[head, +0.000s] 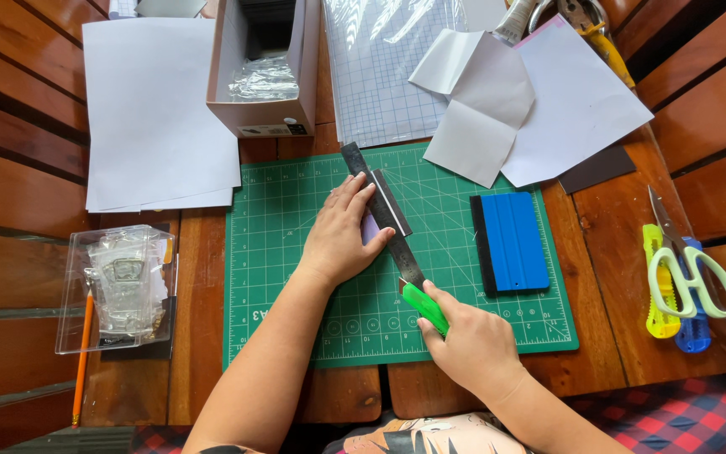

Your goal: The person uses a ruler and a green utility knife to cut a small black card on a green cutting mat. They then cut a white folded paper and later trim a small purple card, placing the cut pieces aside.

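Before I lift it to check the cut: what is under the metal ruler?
Under the ruler, a pale purple piece shows by the left hand, on the green cutting mat. The rest of that piece is covered.

A green-handled knife point(423, 307) rests against a dark steel ruler point(380, 210), lying diagonally.

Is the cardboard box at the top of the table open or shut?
Open. The cardboard box has no lid over its top, and crinkled clear plastic wrap shows inside it, just behind the green cutting mat.
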